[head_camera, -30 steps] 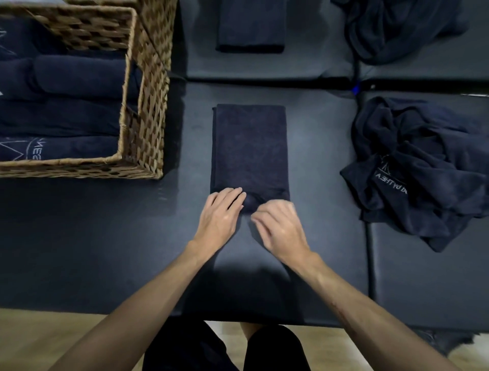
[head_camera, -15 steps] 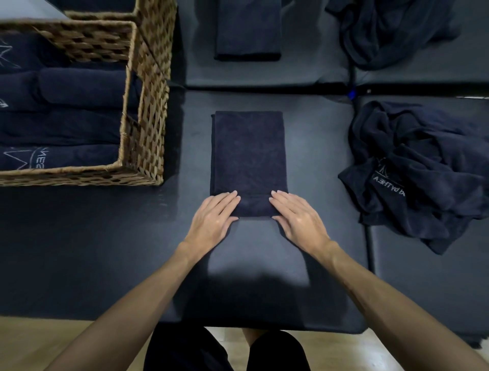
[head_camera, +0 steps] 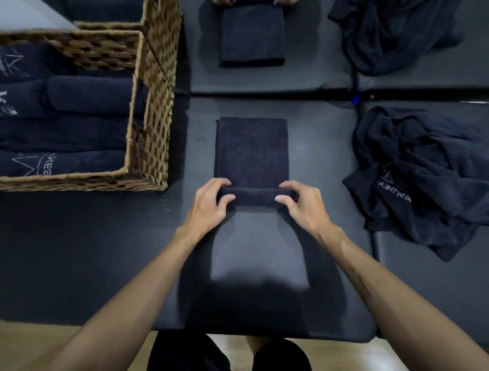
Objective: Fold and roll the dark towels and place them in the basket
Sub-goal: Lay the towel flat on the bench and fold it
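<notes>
A dark folded towel [head_camera: 251,151] lies as a long strip in the middle of the black table. Its near end is turned over into a short roll. My left hand [head_camera: 211,204] grips the roll's left end, fingers curled over it and thumb at the front. My right hand [head_camera: 301,204] grips the right end the same way. The wicker basket [head_camera: 150,148] stands at the left and holds several rolled dark towels [head_camera: 87,98].
A heap of unfolded dark towels [head_camera: 423,169] lies at the right. Across the table sits another folded towel [head_camera: 251,37], with another person's fingertips [head_camera: 284,2] at its far edge, and a second dark heap [head_camera: 391,31]. The table's near edge [head_camera: 264,335] is close to my body.
My hands went from lying flat on the towel's near end to curling round it, and that end has been turned over into a short roll.
</notes>
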